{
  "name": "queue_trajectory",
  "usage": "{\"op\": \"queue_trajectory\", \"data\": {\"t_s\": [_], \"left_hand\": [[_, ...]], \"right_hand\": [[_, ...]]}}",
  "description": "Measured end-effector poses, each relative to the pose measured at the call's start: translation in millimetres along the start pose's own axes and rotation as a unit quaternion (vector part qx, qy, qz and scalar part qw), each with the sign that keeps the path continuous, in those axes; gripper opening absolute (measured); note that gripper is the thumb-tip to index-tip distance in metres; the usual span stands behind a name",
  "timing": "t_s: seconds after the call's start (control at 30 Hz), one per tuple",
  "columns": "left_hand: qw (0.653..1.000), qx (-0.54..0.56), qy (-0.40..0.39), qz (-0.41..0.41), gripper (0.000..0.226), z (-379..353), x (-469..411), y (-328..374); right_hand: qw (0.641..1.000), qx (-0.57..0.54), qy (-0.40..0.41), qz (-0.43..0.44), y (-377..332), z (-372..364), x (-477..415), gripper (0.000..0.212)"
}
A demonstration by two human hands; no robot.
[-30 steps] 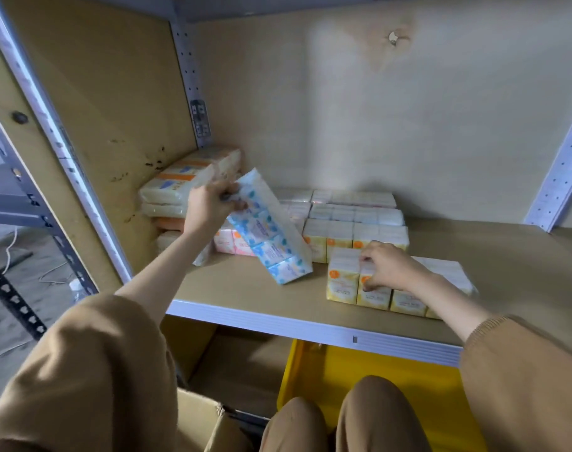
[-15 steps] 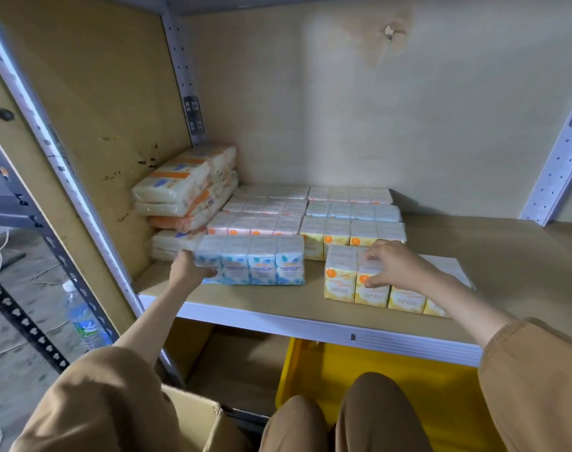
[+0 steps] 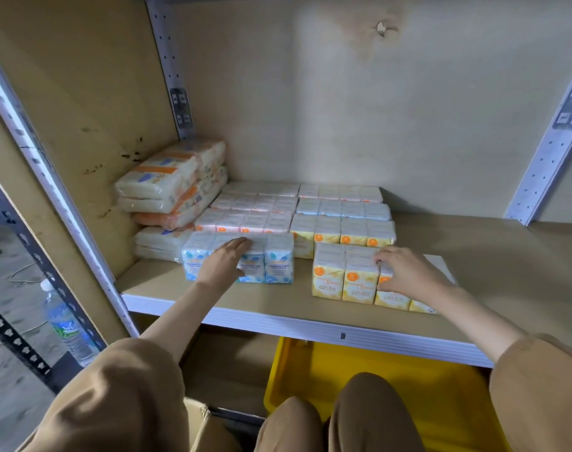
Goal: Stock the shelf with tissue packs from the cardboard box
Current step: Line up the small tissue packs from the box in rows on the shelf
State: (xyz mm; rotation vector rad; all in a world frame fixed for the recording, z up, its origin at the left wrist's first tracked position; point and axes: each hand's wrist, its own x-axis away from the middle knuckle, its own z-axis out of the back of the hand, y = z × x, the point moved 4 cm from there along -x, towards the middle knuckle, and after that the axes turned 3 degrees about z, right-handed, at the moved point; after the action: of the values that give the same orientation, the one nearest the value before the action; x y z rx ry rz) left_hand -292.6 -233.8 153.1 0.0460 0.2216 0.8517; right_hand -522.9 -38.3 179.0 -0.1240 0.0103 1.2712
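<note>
A blue-and-white tissue pack (image 3: 278, 259) stands upright at the front left of the shelf board (image 3: 474, 249). My left hand (image 3: 224, 264) lies flat against its front, fingers stretched over its top edge. To the right stands a yellow tissue pack (image 3: 343, 275), and my right hand (image 3: 405, 272) curls over its top right part. Several rows of small tissue packs (image 3: 340, 210) fill the shelf behind both. A corner of the cardboard box (image 3: 196, 422) shows at the bottom, beside my left sleeve.
Larger soft packs (image 3: 167, 181) are stacked against the left shelf wall. A yellow bin (image 3: 408, 380) sits under the shelf, behind my knees. A water bottle (image 3: 67, 324) stands on the floor to the left, by the dark metal rack upright. The right half of the shelf board is bare.
My left hand carried the blue pack down from the air, stood it on the shelf front, then slid from its left end to its front. My right hand stayed on the yellow pack.
</note>
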Motion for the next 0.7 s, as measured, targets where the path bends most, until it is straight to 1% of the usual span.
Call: {"op": "queue_trajectory", "data": {"t_s": [0.07, 0.33, 0.57, 0.7], "left_hand": [[1.000, 0.003, 0.004, -0.011, 0.068, -0.1, -1.7, -5.5], [1.000, 0.006, 0.004, -0.016, 0.067, -1.7, -12.5, -17.7], [1.000, 0.015, 0.007, 0.005, 0.067, -1.6, -15.3, -20.9], [1.000, -0.001, 0.003, 0.017, 0.068, -0.6, -17.4, -20.2]], "right_hand": [[1.000, 0.002, 0.010, 0.005, -3.5, -1.5, -4.5, 0.031], [1.000, 0.000, 0.024, 0.014, -25.2, -9.8, -30.7, 0.030], [1.000, -0.007, 0.028, 0.012, -39.0, -13.4, -49.7, 0.030], [0.999, -0.005, 0.037, 0.013, -39.7, -14.2, -50.3, 0.029]]}}
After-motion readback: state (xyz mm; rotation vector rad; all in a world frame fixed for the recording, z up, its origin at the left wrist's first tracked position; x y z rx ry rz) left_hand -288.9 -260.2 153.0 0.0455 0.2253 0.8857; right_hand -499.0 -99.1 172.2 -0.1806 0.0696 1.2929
